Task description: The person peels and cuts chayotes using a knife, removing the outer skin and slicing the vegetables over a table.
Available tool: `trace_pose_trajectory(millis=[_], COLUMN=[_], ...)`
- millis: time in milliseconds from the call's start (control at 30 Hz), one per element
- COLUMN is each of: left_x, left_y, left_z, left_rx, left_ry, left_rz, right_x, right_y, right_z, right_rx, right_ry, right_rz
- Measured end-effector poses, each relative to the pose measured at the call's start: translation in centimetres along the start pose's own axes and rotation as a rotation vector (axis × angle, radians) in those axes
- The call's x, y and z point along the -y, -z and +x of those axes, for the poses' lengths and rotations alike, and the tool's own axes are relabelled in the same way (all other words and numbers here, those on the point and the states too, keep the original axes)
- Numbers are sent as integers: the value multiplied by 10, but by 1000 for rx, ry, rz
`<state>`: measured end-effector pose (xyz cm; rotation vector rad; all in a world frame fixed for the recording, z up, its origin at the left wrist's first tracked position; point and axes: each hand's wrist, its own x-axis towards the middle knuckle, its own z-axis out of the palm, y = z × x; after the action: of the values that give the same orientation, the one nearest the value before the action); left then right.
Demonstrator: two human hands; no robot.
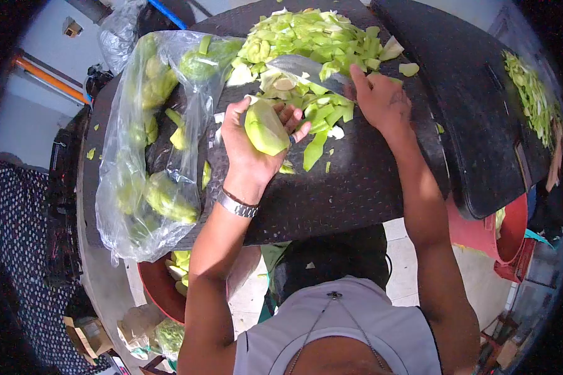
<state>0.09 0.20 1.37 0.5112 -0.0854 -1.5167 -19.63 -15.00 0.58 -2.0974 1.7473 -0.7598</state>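
My left hand (pixel 253 140) is closed around a pale green chayote (pixel 266 127), palm up, above the dark table. Its surface looks smooth and peeled, with flat cut facets. In my right hand (pixel 385 102) is a knife (pixel 309 67), its broad blade pointing left over a large heap of green peelings (pixel 303 40). The blade is apart from the chayote. The knife's handle is hidden in my fist. Left of my left hand lies a clear plastic bag (pixel 122 212) with several unpeeled chayotes (pixel 169 197) inside.
A black board (pixel 475 119) on the right bears a pile of thin green strips (pixel 532 94). Below the table's edge stand a red tub (pixel 156 290) with pale green pieces on the left and a red bucket (pixel 491 234) on the right. Loose peel scraps dot the table (pixel 319 206).
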Motion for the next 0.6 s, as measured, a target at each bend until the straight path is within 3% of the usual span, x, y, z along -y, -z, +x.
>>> trace_pose_trajectory(millis=[133,300,400,500,600], left_x=[0,11,13,8,-1], left_y=[10,-2,-6,5,10], left_z=[6,-7,-5,3,7], left_rx=[2,-23,33,148,231], left_ry=[-2,-6,101,123,54], left_rz=[71,-41,22,58,42], right_x=[13,13,4,4,25], right_y=[14,9,4,22,45], right_z=[-8,-11,-6,-6,-26], right_rx=[135,10,-25,675,661], right_ry=[2,45,91,-139,0], right_rz=[-99,-223,-151,560,753])
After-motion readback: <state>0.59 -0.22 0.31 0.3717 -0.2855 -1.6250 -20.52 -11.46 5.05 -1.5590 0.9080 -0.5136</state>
